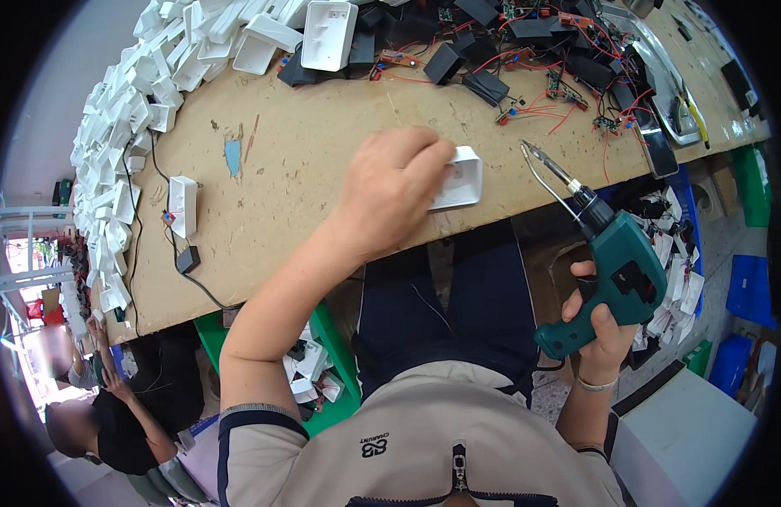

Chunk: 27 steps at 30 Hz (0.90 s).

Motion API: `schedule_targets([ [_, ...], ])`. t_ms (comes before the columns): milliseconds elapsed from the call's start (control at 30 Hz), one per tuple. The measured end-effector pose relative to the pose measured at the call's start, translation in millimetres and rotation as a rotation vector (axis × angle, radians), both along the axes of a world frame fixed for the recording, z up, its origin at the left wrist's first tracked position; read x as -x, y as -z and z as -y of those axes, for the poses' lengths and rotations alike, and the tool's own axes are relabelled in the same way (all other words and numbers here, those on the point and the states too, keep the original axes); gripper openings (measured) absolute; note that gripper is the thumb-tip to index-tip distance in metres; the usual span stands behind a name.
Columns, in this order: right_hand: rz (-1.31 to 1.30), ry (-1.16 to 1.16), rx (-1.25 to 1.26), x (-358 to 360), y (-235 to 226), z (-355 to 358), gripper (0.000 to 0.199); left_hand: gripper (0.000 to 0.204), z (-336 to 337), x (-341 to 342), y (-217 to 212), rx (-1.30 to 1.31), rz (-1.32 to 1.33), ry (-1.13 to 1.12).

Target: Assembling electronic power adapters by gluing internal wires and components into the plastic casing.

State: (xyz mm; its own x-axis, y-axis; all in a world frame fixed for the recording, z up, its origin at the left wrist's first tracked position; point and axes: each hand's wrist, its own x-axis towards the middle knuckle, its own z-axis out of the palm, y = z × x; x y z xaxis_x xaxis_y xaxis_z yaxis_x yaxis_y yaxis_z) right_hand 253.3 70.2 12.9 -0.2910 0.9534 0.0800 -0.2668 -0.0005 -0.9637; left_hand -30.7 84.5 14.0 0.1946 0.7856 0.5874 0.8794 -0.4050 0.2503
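Note:
My left hand (394, 186) is over a small white plastic case (466, 179) near the table's front edge. Its fingers are curled together at the case's left side and cover part of its inside; what they pinch is hidden. My right hand (606, 334) grips the handle of a dark green soldering gun (625, 258). The gun points up and left, its metal tip and a thin curved tube reaching over the table edge, to the right of the case and apart from it.
White cases (166, 72) pile up along the left and back. Black boxes (445, 63) and circuit boards (559, 89) with red wires lie at the back right, beside a metal tray (682, 127). A cable (175, 253) crosses the left side. A co-worker (111, 431) sits at left.

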Motion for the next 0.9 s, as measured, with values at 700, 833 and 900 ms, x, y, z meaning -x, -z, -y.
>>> schedule_targets([
  [700,-0.065,0.008,-0.006,-14,8,0,0.062,0.033,-75,64,-38,0.117,0.762,-0.140],
  [833,-0.094,-0.039,-0.019,-15,12,-3,0.061,0.031,-25,86,-52,0.159,0.706,-0.252],
  [900,-0.106,-0.072,-0.020,-14,13,-3,0.061,0.031,6,100,-51,0.202,0.680,-0.295],
])
